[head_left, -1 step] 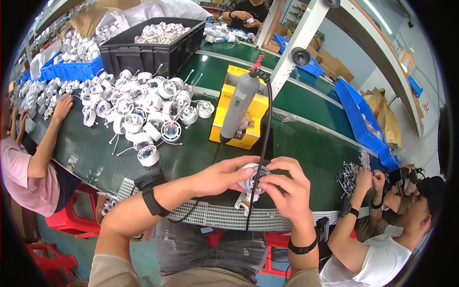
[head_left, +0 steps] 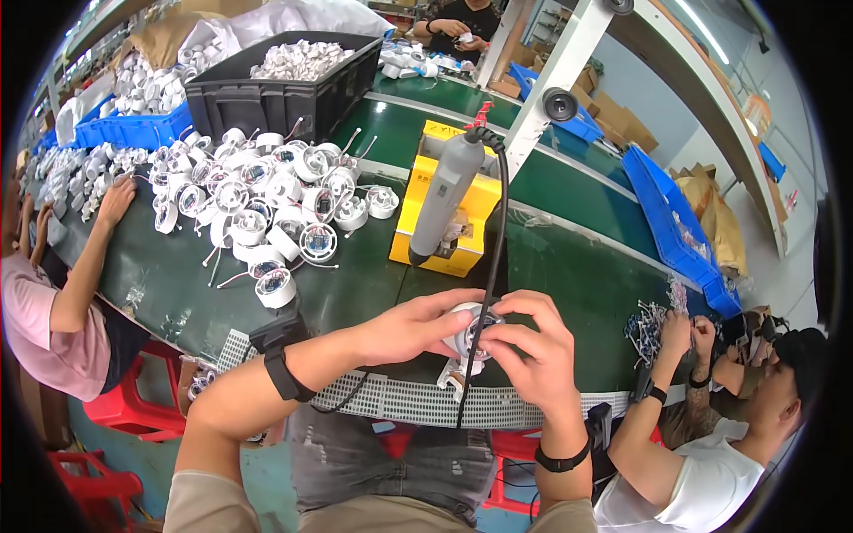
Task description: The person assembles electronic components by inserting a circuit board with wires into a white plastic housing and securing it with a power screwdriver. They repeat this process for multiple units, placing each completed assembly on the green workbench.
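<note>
At the near edge of a long, green-topped workbench [head_left: 551,266], a worker's bare left hand [head_left: 413,329] clasped a round, white plastic housing [head_left: 461,341] between thumb and fingers, while the bare right hand [head_left: 538,351] curled thumb and fingertips in at its right side; whether they pinched the rim or something inside could not be told from where we stood. The housing was held just inward of the perforated grey strip [head_left: 400,401] along that edge, with a black cable [head_left: 505,195] from a grey, pen-shaped power tool [head_left: 449,191] in a yellow, block-like stand [head_left: 480,200] passing in front. Good work here seemed to want a firm left hold, light right fingertips and the cable nudged aside for a clear view; pressing hard could, in this onlooker's judgement, tilt the housing
</note>
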Demonstrator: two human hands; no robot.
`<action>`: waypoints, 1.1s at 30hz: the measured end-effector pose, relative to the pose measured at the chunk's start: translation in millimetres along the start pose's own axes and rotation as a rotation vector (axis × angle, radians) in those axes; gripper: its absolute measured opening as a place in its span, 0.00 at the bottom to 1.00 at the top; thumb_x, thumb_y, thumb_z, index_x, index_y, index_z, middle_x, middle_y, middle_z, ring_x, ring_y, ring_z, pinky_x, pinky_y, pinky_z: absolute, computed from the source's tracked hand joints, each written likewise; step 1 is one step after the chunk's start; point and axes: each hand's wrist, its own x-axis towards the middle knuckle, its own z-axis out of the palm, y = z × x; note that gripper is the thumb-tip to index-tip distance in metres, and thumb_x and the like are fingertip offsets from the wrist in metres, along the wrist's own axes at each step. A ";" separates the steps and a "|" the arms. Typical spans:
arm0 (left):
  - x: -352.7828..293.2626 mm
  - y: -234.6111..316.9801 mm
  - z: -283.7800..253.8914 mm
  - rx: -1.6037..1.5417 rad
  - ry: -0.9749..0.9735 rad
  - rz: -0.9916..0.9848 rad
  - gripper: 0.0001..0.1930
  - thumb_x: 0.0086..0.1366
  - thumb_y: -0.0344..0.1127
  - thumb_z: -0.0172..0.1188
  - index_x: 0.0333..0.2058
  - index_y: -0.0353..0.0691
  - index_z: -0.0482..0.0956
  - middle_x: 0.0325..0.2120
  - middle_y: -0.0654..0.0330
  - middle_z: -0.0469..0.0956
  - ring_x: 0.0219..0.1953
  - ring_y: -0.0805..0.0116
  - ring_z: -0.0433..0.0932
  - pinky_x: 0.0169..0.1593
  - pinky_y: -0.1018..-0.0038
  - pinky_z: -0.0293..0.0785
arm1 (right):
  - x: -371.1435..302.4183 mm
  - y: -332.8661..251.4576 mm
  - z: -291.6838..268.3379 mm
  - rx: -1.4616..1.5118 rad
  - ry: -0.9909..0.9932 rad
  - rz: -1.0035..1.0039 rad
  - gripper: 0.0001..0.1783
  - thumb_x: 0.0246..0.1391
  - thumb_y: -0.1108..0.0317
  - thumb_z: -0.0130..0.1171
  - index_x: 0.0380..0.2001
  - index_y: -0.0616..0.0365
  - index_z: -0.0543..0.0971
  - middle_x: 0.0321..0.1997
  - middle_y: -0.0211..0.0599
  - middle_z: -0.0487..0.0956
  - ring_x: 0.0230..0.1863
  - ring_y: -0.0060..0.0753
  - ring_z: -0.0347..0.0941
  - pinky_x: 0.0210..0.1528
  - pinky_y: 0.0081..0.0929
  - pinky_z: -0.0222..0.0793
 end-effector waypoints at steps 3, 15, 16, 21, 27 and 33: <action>-0.4 2.0 -0.2 0.021 0.000 0.008 0.28 0.74 0.43 0.44 0.67 0.39 0.51 0.58 0.57 0.65 0.57 0.68 0.69 0.58 0.67 0.70 | -0.8 -1.8 2.2 -0.012 0.005 0.014 0.16 0.34 0.76 0.70 0.32 0.58 0.82 0.39 0.37 0.77 0.43 0.40 0.74 0.43 0.32 0.71; 5.4 -14.7 -5.0 0.095 0.036 0.046 0.28 0.72 0.43 0.48 0.65 0.38 0.54 0.54 0.57 0.68 0.54 0.70 0.71 0.54 0.69 0.74 | 1.1 -11.4 -5.2 -0.152 -0.128 0.054 0.18 0.34 0.76 0.70 0.34 0.61 0.80 0.37 0.38 0.76 0.38 0.41 0.74 0.38 0.33 0.72; 5.7 -17.3 -5.2 0.112 0.048 0.088 0.29 0.71 0.45 0.50 0.64 0.37 0.56 0.52 0.57 0.71 0.50 0.72 0.73 0.50 0.71 0.76 | 2.8 -10.9 -5.1 -0.171 -0.143 -0.001 0.19 0.33 0.77 0.70 0.34 0.61 0.80 0.37 0.38 0.76 0.38 0.43 0.74 0.38 0.34 0.72; 5.7 -14.1 -5.7 0.120 0.037 0.073 0.27 0.72 0.42 0.47 0.65 0.38 0.54 0.54 0.57 0.68 0.54 0.70 0.70 0.54 0.69 0.74 | 4.0 -4.6 -3.9 -0.156 -0.149 -0.071 0.19 0.33 0.76 0.70 0.34 0.60 0.79 0.37 0.38 0.77 0.38 0.43 0.73 0.39 0.35 0.71; 4.3 -11.2 -3.0 0.056 0.016 0.066 0.27 0.73 0.38 0.46 0.65 0.37 0.52 0.57 0.56 0.66 0.57 0.67 0.68 0.58 0.68 0.70 | 4.0 0.3 -3.4 -0.105 -0.109 -0.017 0.17 0.32 0.74 0.72 0.32 0.55 0.83 0.38 0.34 0.76 0.39 0.38 0.72 0.38 0.30 0.70; 2.9 -14.1 -4.0 0.289 0.037 0.165 0.30 0.66 0.26 0.53 0.65 0.36 0.54 0.54 0.55 0.67 0.55 0.66 0.70 0.57 0.69 0.71 | -3.7 4.2 4.3 0.014 -0.101 0.132 0.19 0.33 0.74 0.71 0.36 0.49 0.86 0.39 0.32 0.74 0.41 0.34 0.70 0.39 0.27 0.68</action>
